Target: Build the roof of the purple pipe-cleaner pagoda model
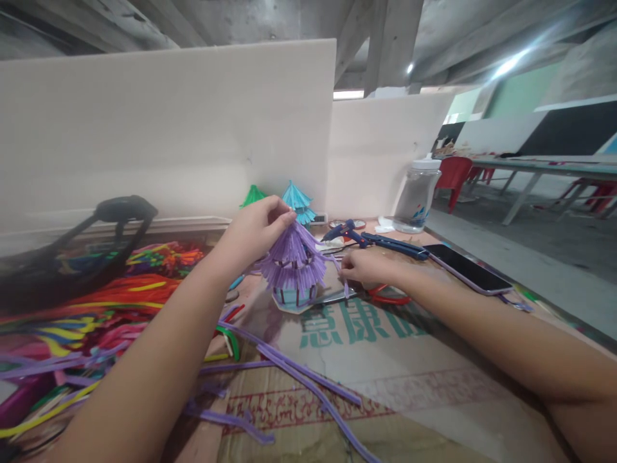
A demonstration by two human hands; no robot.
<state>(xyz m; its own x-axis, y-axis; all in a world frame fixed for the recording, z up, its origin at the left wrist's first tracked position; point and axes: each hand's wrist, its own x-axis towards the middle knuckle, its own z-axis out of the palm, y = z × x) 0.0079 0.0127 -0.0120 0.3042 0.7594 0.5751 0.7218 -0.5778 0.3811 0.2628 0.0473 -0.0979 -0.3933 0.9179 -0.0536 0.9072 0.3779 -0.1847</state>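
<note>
A small pagoda (294,276) with two tiers of purple pipe-cleaner roof stands upright on the cardboard. My left hand (258,235) is closed at its peak, thumb and fingers pinching the tip of the roof. Just right of the pagoda, my right hand (369,267) is closed in a pinch on a short purple pipe-cleaner piece (346,289), which hangs below the fingertips. Red-handled scissors (388,296) lie partly hidden under my right wrist. Several long purple pipe cleaners (308,379) are strewn across the cardboard in front.
Behind stand a blue pagoda (296,196) and a green one (253,194). To the right are a glue gun (347,231), a dark blue flat tool (395,245), a phone (467,269) and a water bottle (417,196). Colourful pipe cleaners (144,289) and a blurred black object (125,209) fill the left.
</note>
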